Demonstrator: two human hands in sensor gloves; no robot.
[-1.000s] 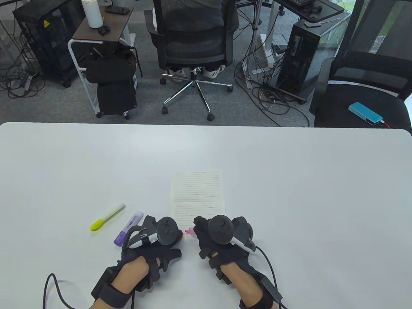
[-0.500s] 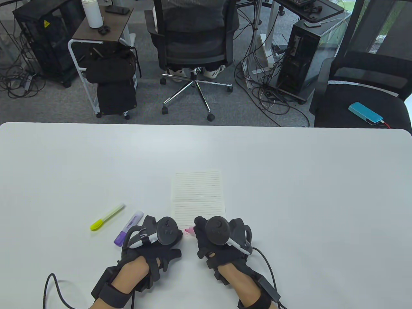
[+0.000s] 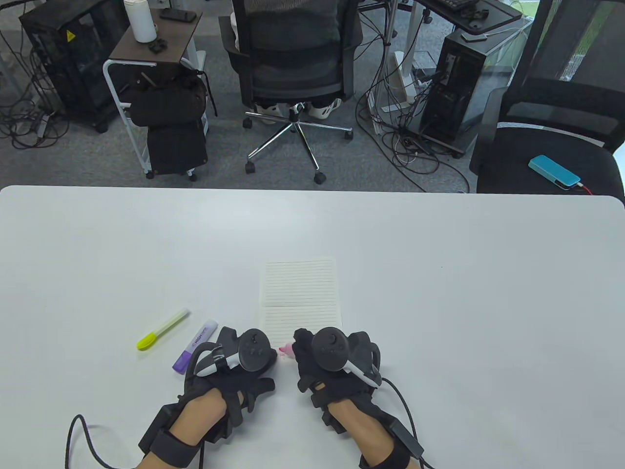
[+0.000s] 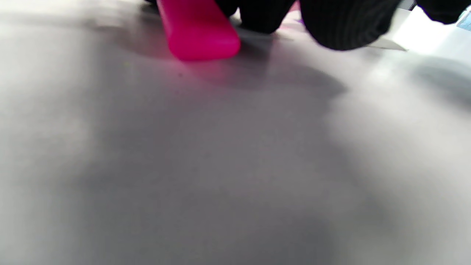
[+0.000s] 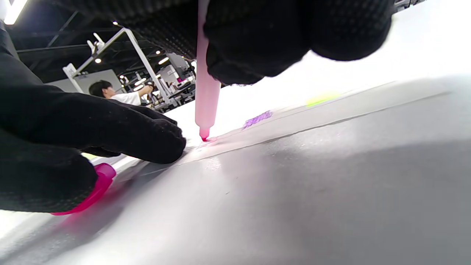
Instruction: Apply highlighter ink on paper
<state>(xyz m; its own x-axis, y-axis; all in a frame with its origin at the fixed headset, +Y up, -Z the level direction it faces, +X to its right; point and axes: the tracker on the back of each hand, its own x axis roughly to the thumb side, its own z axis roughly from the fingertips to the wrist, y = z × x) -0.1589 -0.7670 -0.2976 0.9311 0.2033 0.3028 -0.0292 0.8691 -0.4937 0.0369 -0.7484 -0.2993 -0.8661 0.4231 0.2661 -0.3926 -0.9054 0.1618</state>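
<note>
Meanwhile our right hand (image 3: pixel 337 361), pinching the pink highlighter (image 5: pixel 206 95), has drifted slightly left, tip now on the paper's (image 3: pixel 301 298) near edge, while our left hand (image 3: pixel 234 359) grips the pink cap (image 4: pixel 197 29), so inking is starting.

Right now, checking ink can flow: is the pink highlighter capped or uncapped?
Uncapped: the right hand holds the pink highlighter with its bare tip on the paper; the left hand holds the pink cap.
</note>
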